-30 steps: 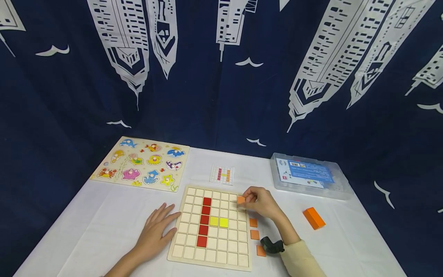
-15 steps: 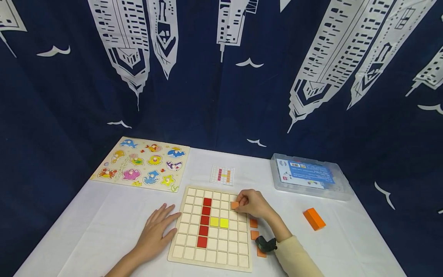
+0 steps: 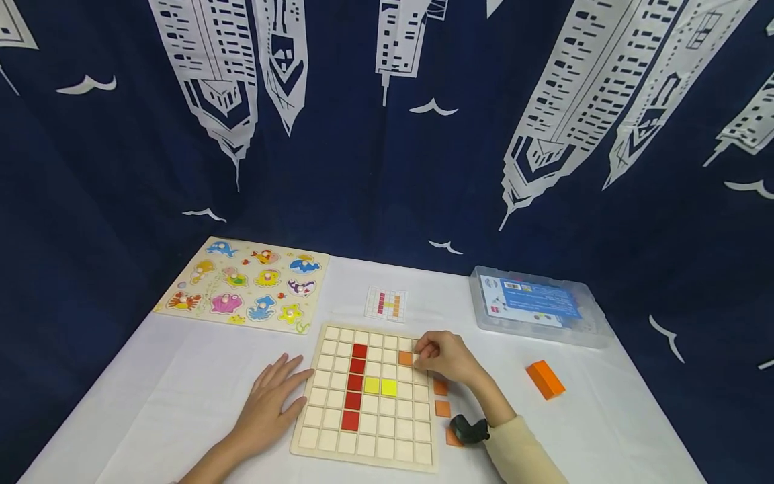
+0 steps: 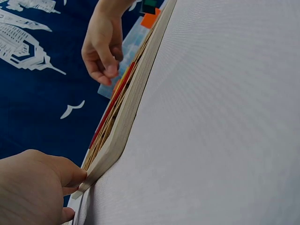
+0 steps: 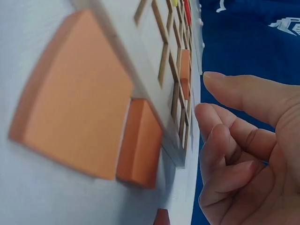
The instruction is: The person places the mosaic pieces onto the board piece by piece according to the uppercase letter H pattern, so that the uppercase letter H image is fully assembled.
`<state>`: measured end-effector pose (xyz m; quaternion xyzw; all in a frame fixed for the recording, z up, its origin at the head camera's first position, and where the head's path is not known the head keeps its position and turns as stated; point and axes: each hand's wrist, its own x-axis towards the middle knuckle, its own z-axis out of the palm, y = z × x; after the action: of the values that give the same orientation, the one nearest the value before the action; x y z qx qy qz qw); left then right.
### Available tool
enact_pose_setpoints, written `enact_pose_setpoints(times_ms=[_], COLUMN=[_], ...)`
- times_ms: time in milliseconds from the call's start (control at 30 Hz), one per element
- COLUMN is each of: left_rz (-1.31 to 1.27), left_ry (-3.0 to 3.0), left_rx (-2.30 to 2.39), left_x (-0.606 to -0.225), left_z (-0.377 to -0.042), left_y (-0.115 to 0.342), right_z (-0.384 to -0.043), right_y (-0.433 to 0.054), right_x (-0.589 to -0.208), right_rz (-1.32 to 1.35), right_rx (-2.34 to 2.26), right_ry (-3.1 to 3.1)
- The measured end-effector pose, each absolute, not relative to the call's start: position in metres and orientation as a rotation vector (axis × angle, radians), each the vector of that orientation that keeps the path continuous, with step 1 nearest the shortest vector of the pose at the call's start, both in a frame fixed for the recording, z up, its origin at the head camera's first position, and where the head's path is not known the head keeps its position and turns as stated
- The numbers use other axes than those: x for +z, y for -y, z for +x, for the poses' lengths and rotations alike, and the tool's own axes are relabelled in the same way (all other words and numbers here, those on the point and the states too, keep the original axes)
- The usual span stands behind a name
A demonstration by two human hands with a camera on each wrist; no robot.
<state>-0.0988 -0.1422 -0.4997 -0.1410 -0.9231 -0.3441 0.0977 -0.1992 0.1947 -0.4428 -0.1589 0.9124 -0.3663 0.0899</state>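
Observation:
A wooden grid board (image 3: 366,445) lies flat on the white table. My left hand (image 3: 270,407) rests at its left edge with the fingers spread, fingertips on the rim in the left wrist view. Near the board's upper right my right hand (image 3: 450,358) hovers, nothing between its thumb and parted, bent fingers. Just left of those fingertips, an orange square tile (image 3: 406,358) sits in a cell. A column of several red tiles (image 3: 353,382) and two yellow tiles (image 3: 389,388) also fill cells. Loose orange tiles (image 3: 443,409) line the board's right side, large in the right wrist view.
Behind the board lies a printed pattern card (image 3: 386,304). A sea-animal peg puzzle (image 3: 248,286) is at the back left, a clear plastic case (image 3: 538,302) at the back right. An orange block (image 3: 545,380) stands to the right. A dark blue curtain (image 3: 363,168) hangs behind.
My right hand carried an orange tile leftward onto the board, let it go in an upper-right cell, and drew slightly back to the right. The left hand stayed in place.

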Motion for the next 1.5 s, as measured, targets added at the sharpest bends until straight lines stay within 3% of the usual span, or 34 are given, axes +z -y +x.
enact_pose_setpoints(times_ms=[500, 1133, 1500], left_rz=[-0.408, -0.413, -0.415], left_ry=[2.739, 2.735, 2.735], left_rx=[-1.032, -1.024, -1.021], left_x=[-0.499, -0.498, -0.498], left_z=[-0.098, -0.098, -0.098], left_y=[0.143, 0.143, 0.143], right_z=[-0.201, -0.180, -0.175], right_y=[-0.189, -0.271, -0.276], right_x=[-0.444, -0.447, -0.473], right_rz=[-0.413, -0.161, -0.113], right_rx=[-1.029, -1.282, -1.347], right_ry=[-2.788, -2.850, -2.820])
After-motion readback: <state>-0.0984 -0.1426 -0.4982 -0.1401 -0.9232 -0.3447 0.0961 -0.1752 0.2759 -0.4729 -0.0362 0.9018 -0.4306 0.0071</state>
